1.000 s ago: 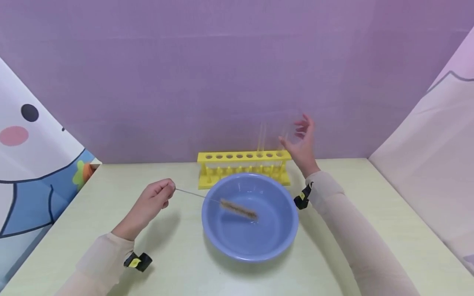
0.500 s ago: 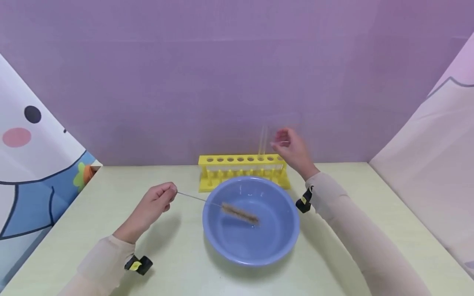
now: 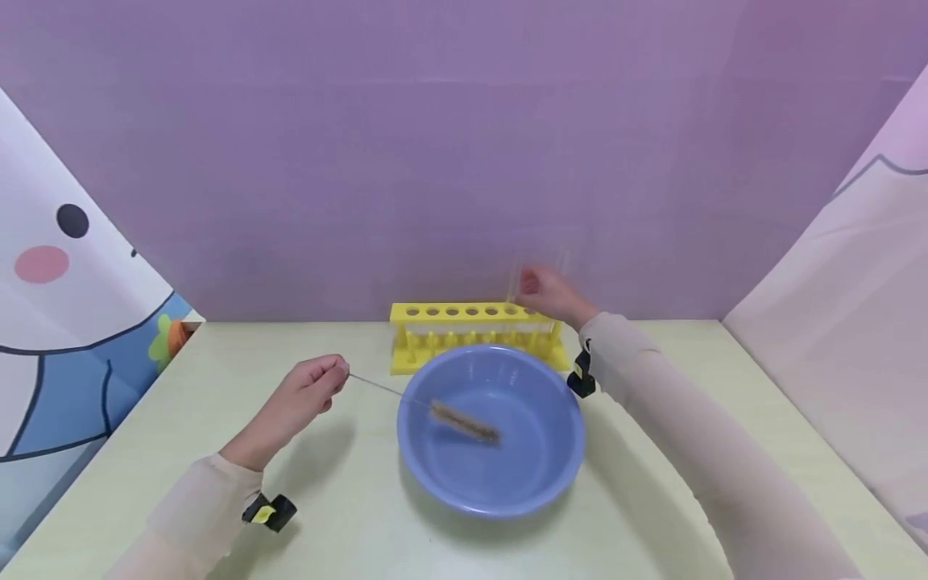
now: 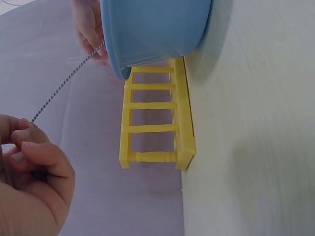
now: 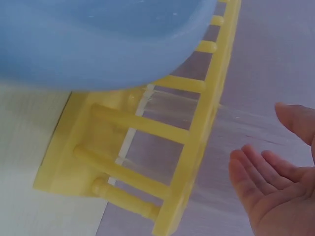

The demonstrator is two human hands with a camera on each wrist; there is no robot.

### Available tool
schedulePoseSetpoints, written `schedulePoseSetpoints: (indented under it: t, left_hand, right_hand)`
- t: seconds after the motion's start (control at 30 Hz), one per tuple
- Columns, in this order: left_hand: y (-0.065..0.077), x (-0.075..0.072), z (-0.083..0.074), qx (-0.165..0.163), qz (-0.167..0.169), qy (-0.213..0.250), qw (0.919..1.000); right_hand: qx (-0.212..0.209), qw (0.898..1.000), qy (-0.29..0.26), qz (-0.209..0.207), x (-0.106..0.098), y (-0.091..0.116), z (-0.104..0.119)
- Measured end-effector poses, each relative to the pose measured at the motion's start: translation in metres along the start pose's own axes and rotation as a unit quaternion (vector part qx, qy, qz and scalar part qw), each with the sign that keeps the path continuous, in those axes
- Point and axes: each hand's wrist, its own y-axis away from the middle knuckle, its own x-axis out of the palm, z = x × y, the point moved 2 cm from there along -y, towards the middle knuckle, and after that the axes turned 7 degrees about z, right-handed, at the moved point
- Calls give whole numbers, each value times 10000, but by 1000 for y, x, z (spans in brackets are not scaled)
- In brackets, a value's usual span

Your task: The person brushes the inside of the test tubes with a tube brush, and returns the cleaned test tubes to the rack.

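Note:
My left hand (image 3: 308, 391) pinches the twisted wire handle of a test tube brush (image 3: 464, 421). Its tan bristles hang over the inside of a blue basin (image 3: 490, 509). Behind the basin stands a yellow test tube rack (image 3: 474, 311) with two clear glass test tubes upright towards its right end. My right hand (image 3: 553, 295) is over that end, beside the inner test tube (image 3: 513, 278). In the right wrist view, thumb and fingers are spread apart near this test tube (image 5: 246, 120), with nothing gripped. The outer test tube (image 3: 565, 259) rises behind the hand.
The basin's far rim overlaps the rack's base in the head view. A pale table (image 3: 348, 515) bears everything, backed by a purple cloth (image 3: 464, 161). Printed cloths hang at both sides, with a cartoon figure (image 3: 65, 266) on the left one.
My right hand has moved left and slightly down, from the outer test tube to the inner one. The left hand keeps the brush over the basin, almost still.

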Motion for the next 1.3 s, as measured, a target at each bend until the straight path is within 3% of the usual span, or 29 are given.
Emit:
schedulePoseSetpoints:
  t: [0.3,0.93,1.1,1.3]
  left_hand:
    - [0,2,-2,-323,309,-7,9990]
    - [-3,9,2,-407,725,-327,9960]
    - [-4,10,3,-361,878,-218,9952]
    - [-5,11,3,-309,968,-121,9948]
  right_hand:
    - [145,9991,370,114,10,-10,1]
    - [606,9901,1264,-120,10,-16,1]
    - [337,9924,1172,-189,6,-15,-2]
    - [214,9980,577,-162,0,-11,1]
